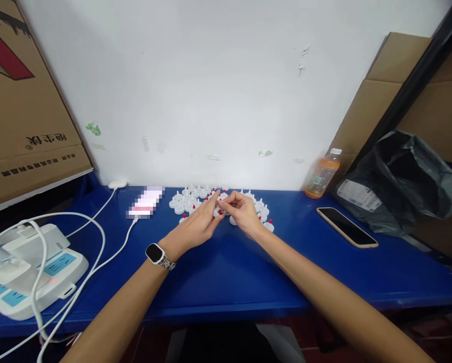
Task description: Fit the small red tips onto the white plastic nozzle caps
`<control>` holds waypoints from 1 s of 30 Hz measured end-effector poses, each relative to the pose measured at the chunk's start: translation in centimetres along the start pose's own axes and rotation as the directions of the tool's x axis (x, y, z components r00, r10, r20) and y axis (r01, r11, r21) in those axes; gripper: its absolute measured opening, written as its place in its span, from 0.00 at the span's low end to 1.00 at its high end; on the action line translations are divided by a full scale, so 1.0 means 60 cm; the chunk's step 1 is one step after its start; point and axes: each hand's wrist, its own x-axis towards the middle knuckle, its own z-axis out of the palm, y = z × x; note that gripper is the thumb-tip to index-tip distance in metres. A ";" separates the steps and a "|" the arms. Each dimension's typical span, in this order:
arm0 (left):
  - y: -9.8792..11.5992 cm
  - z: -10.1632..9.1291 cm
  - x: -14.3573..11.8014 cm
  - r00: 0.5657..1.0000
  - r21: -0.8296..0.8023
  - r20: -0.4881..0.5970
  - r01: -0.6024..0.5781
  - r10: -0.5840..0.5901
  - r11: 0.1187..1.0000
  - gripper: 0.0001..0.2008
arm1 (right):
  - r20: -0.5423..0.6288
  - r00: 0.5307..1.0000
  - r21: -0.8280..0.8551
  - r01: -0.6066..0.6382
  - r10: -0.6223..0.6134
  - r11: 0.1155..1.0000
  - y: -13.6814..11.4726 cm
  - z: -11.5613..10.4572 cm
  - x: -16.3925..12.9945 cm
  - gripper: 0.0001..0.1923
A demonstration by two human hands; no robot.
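Several white round caps with pointed spouts (179, 208) stand in a cluster on the blue table, some with small red tips (193, 207). My left hand (198, 222), wearing a watch at the wrist, curls its thumb and fingers around a white spout cap (217, 214), partly hidden, with red showing beside the thumb. Right against it, my right hand (244, 214) is closed in a pinch above that cap. What lies between its thumb and forefinger is too small to make out. More white caps stand behind and to the right of both hands.
On the left lie a white power strip (65, 290) with looping cables and a pixelated phone-like device (146, 202). To the right are an orange drink bottle (323, 174), a phone (347, 227) and a dark plastic bag (396, 176). A white wall (226, 91) backs the table (233, 277).
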 end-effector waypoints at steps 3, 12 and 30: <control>0.003 0.003 0.000 0.999 -0.021 0.014 0.029 -0.029 0.999 0.33 | 0.028 1.000 0.008 -0.010 0.010 1.000 -0.003 0.000 0.000 0.21; -0.022 -0.005 0.012 0.989 -0.015 -0.139 -0.052 0.050 0.999 0.36 | 0.156 0.984 -0.411 0.148 -0.090 0.899 -0.030 -0.030 -0.003 0.10; -0.037 -0.012 0.024 0.984 0.040 -0.171 -0.044 0.051 0.998 0.18 | 0.036 0.997 -0.914 0.008 0.061 0.406 0.019 -0.093 0.161 0.09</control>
